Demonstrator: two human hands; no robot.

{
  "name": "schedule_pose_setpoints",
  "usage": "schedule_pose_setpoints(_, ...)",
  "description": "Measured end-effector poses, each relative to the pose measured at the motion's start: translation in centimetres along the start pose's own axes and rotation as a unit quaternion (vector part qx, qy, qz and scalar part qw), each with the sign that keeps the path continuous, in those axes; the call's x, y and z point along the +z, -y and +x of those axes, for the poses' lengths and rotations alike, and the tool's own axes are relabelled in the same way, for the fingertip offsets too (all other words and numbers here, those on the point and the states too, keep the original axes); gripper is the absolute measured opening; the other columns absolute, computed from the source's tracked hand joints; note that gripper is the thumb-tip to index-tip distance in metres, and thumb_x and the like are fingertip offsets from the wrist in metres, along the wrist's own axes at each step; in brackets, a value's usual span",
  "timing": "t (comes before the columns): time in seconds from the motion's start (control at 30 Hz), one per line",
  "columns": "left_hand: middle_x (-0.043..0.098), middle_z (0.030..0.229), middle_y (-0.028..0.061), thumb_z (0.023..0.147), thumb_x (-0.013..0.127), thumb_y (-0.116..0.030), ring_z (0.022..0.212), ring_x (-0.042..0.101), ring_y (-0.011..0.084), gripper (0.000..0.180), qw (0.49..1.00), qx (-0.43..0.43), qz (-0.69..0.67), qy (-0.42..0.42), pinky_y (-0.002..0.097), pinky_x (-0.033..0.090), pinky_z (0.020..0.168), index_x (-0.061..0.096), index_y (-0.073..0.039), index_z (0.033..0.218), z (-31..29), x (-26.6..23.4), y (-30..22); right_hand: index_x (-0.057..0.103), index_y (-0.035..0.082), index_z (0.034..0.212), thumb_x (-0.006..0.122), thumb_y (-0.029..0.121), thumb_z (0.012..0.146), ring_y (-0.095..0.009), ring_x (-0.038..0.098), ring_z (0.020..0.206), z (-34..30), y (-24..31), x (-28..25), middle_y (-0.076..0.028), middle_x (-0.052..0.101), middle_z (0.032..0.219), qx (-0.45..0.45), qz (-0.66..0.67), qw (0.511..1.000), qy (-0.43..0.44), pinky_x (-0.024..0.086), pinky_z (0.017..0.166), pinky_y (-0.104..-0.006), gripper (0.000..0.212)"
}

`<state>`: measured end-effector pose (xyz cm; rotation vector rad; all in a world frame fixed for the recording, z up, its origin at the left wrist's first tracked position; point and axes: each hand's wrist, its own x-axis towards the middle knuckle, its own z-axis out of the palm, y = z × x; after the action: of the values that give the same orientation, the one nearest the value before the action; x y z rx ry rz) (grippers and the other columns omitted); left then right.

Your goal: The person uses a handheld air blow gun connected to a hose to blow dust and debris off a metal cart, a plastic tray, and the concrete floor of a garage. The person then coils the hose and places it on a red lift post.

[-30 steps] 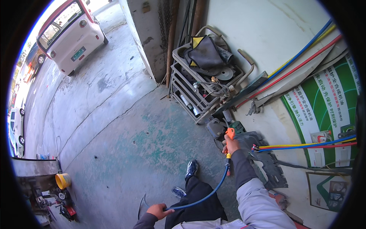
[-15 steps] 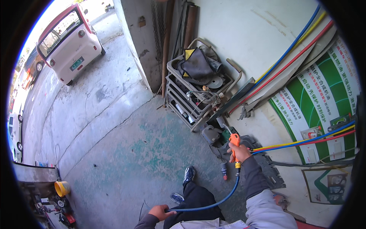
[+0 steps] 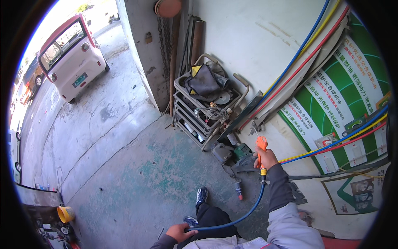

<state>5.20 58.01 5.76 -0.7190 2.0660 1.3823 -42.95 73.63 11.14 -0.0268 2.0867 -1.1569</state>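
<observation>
An orange air blow gun is gripped in my right hand, fingers wrapped around its handle. Its thin nozzle points up and away, toward the wall at the right. A yellow-and-black coupling joins the gun's lower end to a blue air hose. From there the hose curves down and left across my legs. Closed around the hose near the lower edge is my left hand; its fingers are partly hidden.
A metal cart with a dark bag and cables stands against the wall. Small grey and green machines and a red-tipped tool lie on the floor beside it. Blue, yellow and red hoses run along the right wall. A yellow bucket sits left.
My right hand has moved the blow gun farther away and toward the right wall. The left hand keeps its hold on the hose. The whole view has shifted slightly.
</observation>
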Motion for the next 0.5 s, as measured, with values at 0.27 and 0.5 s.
schedule_pose_setpoints(0.27,0.068,0.074,0.0150,0.084,0.072,-0.055,0.069,0.067,0.0298,0.051,0.997,0.052,-0.049,-0.033,0.0399,0.051,0.065,0.071,-0.005,0.094,-0.9,-1.1,-3.0,0.056,-0.007,0.109,0.045,0.054,0.100,-0.020,0.067,0.056,-2.1,4.6,-1.5,-0.012,0.067,0.069,-0.006,0.042,0.996,0.073,0.050,0.050,-0.0271,0.063)
schedule_pose_setpoints(0.5,0.053,0.059,0.0004,0.085,0.079,-0.032,0.057,0.045,0.0084,0.035,0.960,0.086,-0.220,-0.152,0.0294,0.039,0.052,0.065,-0.001,0.080,-2.6,-3.1,-4.0,0.054,-0.002,0.099,0.044,0.053,0.100,-0.023,0.066,0.054,0.5,9.5,-1.3,-0.014,0.066,0.065,-0.102,0.078,0.990,0.050,0.051,0.047,-0.0317,0.056)
